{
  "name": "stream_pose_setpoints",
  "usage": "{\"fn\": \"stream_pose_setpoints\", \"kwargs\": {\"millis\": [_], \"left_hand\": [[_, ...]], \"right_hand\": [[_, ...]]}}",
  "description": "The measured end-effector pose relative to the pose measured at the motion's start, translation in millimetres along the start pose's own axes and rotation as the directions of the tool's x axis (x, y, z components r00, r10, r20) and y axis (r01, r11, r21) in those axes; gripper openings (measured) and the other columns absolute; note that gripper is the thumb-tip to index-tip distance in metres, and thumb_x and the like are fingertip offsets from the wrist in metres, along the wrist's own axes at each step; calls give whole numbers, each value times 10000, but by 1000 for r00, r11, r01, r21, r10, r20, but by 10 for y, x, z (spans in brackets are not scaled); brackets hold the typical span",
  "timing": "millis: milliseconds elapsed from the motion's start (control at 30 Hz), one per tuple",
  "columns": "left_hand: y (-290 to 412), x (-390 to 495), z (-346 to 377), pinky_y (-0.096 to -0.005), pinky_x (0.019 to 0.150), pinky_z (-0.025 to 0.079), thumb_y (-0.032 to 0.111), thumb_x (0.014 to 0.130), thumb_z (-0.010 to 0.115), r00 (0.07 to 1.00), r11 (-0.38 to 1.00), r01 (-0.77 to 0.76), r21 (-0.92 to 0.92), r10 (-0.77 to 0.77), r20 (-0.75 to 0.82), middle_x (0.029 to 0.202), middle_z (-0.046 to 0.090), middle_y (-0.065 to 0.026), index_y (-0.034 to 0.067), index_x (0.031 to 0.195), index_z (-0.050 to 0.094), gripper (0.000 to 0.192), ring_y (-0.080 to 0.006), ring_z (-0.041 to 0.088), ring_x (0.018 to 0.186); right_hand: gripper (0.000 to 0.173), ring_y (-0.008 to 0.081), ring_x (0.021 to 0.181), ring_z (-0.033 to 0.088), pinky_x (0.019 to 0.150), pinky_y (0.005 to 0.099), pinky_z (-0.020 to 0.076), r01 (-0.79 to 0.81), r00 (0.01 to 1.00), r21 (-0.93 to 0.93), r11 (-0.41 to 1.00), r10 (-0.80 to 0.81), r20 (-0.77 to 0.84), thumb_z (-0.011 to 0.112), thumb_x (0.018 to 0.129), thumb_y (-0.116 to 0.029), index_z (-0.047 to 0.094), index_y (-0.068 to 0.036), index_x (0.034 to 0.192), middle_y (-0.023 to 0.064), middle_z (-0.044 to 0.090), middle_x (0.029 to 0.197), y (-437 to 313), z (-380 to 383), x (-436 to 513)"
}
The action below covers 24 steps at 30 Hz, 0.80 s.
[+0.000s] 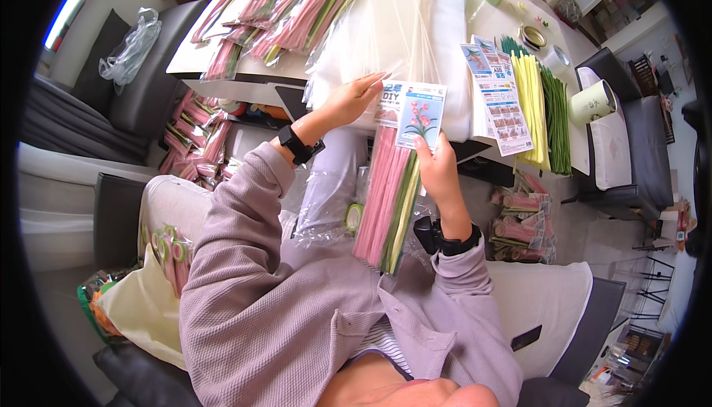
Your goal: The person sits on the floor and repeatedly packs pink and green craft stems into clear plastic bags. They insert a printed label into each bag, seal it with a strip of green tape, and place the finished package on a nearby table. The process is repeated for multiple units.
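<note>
My right hand (440, 169) grips a printed card (421, 115) with a picture of pink flowers. Against or under the card is a clear bag of pink, green and yellow chenille stems (384, 201), hanging down over my lap. My left hand (353, 100) has its fingers straight and together, the fingertips by the bag's top edge. Its thumb is hidden, so a grip there is unclear. A second printed sheet (387, 107) shows partly behind the card. Beyond my hands, a stack of clear bags (345, 56) and thin pale stems (420, 34) lie on the white table.
Filled bags of stems (300, 9) lie at the table's back left. Printed cards (500, 101), yellow stems (531, 106), green stems (556, 117) and a tape roll (556, 59) are at the right. More packed bags (194, 137) sit below left. Green tape (354, 217) rests by my lap.
</note>
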<state>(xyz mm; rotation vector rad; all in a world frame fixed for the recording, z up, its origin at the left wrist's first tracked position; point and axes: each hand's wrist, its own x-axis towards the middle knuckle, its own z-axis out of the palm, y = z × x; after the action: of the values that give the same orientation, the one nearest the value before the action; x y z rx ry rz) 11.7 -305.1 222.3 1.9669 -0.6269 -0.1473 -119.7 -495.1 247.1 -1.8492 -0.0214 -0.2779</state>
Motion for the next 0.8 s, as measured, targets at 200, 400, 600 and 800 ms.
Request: {"fn": "stream_pose_setpoints", "kwargs": {"millis": [200,400,600,800], "left_hand": [[139,-117,161,-377,1090,243,142,954,401,982,963,-186,194,185,22,1390,402,-139,31,1312,448,378,-307,277,1343],[228,-245,268,-511,1064,230,196,955,410,964,893,-261,366,263,46,1409,389,-93,168,1346,437,392,-315,278,1344],[237,-274,223,-594,1041,208,198,941,444,932,811,-362,459,319,173,1418,383,-57,201,1346,437,404,-295,275,1350],[252,-249,229,-569,1048,224,190,929,470,944,773,-320,548,309,115,1412,395,-44,199,1340,447,412,-287,283,1347]], "right_hand": [[252,347,760,637,670,373,480,-93,992,-115,989,102,70,568,869,-167,544,41,1010,248,625,841,90,157,21],[287,280,783,636,707,349,477,-66,986,12,998,63,156,570,870,-159,537,32,1081,222,636,892,307,228,84],[268,145,820,587,763,308,457,-98,978,142,985,69,198,563,874,-123,556,30,1094,122,656,922,497,175,130],[261,109,878,554,813,281,446,-114,966,267,957,44,253,560,877,-99,559,49,1092,93,642,958,407,104,137]]}}
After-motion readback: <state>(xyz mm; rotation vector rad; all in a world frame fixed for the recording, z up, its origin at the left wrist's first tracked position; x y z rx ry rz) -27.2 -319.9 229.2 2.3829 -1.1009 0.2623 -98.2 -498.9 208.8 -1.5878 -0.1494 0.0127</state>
